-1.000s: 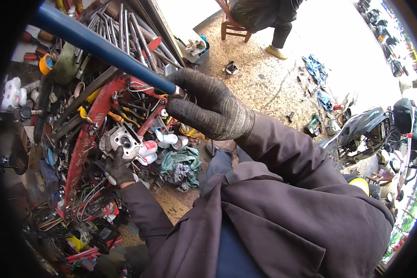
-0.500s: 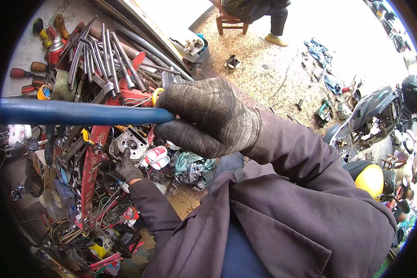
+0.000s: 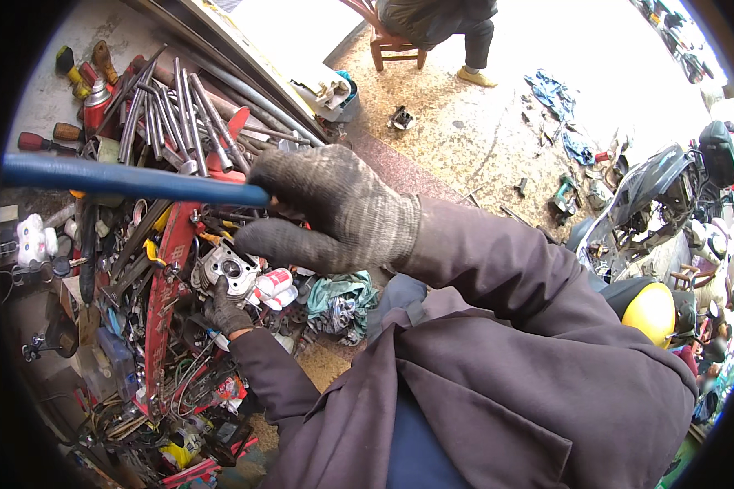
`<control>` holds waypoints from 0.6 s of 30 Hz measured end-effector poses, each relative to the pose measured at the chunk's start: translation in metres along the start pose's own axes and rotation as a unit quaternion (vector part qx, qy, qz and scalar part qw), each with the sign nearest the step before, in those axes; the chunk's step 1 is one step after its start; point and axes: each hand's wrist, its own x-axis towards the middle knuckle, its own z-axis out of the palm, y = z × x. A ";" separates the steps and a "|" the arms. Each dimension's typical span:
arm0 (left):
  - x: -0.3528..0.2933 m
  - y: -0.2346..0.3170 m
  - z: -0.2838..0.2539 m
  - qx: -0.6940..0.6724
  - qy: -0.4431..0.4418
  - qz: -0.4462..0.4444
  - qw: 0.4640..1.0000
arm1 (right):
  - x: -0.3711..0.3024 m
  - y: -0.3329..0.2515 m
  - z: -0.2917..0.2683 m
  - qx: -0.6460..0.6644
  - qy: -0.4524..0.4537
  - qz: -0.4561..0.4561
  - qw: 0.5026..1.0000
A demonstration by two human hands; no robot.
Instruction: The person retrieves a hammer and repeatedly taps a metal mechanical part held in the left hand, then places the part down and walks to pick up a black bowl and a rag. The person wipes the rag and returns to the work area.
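My right hand (image 3: 334, 212), in a worn grey knit glove, is raised over the bench. Its fingers hold the end of a blue hose (image 3: 139, 179) that runs in from the left edge; the thumb stands a little apart below it. Lower and farther left, my left hand (image 3: 227, 313), in a dark glove, grips the near edge of a silver metal engine part (image 3: 243, 279) with a round bore, which looks like a cylinder head. A white and red bottle (image 3: 274, 285) lies just right of that part.
Metal rods and socket wrenches (image 3: 192, 122) are heaped at the upper left, near screwdrivers (image 3: 41, 143) and a red spray can (image 3: 96, 102). A long red metal bar (image 3: 168, 310) crosses the clutter. A crumpled green cloth (image 3: 342, 297) lies nearby. Someone sits on a wooden chair (image 3: 398, 53); a motorcycle (image 3: 652, 196) stands right.
My right hand has moved left with the hose end, and its thumb has spread farther from the fingers. My left hand stays at the engine part. The view has shifted slightly.
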 end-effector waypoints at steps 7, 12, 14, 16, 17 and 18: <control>0.003 -0.005 -0.018 -0.001 -0.077 0.029 0.997 | 0.001 0.012 0.019 0.012 0.065 -0.048 0.997; 0.014 -0.013 -0.040 0.008 -0.117 0.020 0.993 | -0.001 0.007 0.022 0.000 0.044 -0.020 0.999; 0.015 -0.014 -0.044 0.042 -0.128 0.055 0.989 | 0.000 0.009 0.022 0.011 0.030 0.003 0.999; 0.008 -0.013 -0.044 0.067 -0.070 0.020 0.995 | 0.003 0.014 0.024 0.041 -0.016 0.022 0.999; 0.004 -0.007 -0.043 0.031 -0.057 -0.046 0.997 | 0.003 0.018 0.025 0.026 -0.009 0.017 0.999; -0.010 -0.008 -0.046 0.018 -0.072 0.055 0.996 | 0.004 0.022 0.026 0.005 -0.023 0.021 0.999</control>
